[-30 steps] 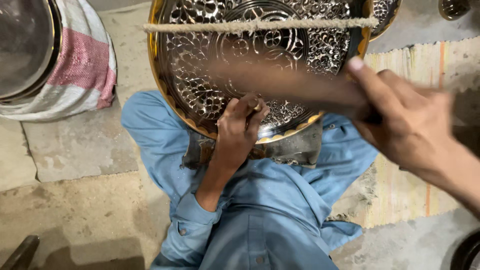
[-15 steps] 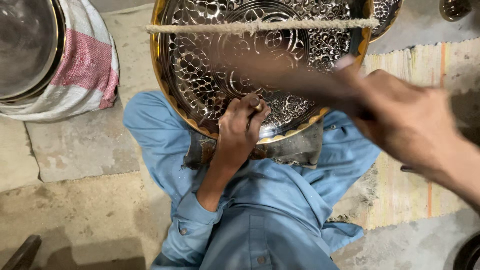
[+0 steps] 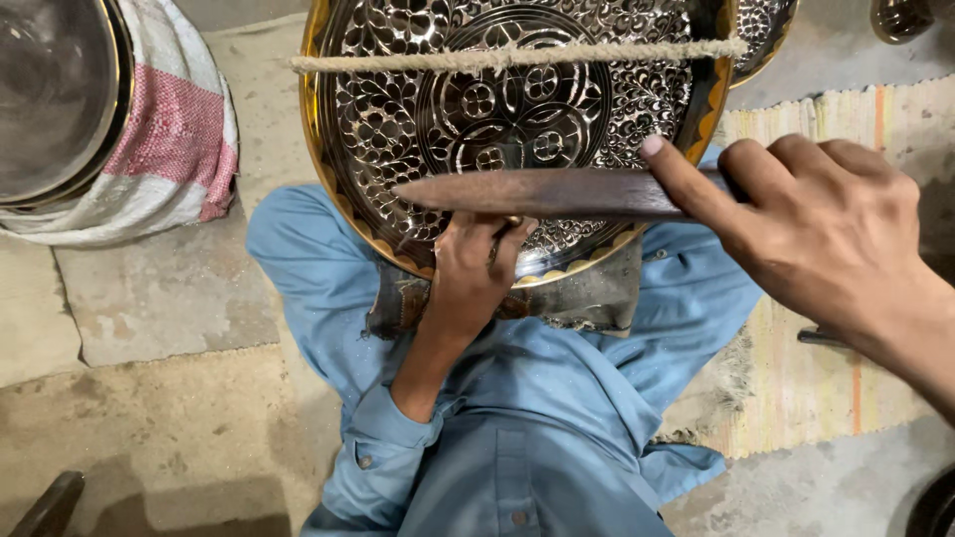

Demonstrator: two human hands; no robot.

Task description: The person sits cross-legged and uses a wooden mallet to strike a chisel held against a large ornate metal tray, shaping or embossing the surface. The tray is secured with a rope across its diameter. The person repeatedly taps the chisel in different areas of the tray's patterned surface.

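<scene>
A large round engraved metal tray point(image 3: 517, 89) with a golden rim and floral pattern rests on my lap. My left hand point(image 3: 476, 273) is closed around a small tool at the tray's lower edge, pressing on the pattern. My right hand point(image 3: 826, 234) grips a long flat dark metal hammer or bar point(image 3: 537, 192), its pointed end reaching left over the tray, index finger laid along it. A rope point(image 3: 517, 56) stretches across the tray's upper part.
A metal bowl point(image 3: 50, 94) sits on a pink-and-white cloth point(image 3: 169, 139) at the upper left. A striped mat point(image 3: 826, 368) lies on the right. Another engraved piece point(image 3: 761, 30) shows at the top right. A dark cloth point(image 3: 587, 298) pads the tray's lower edge.
My right hand with the long bar was swinging and blurred; now it is sharp and held level over the tray. My left hand has stayed at the tray's lower edge.
</scene>
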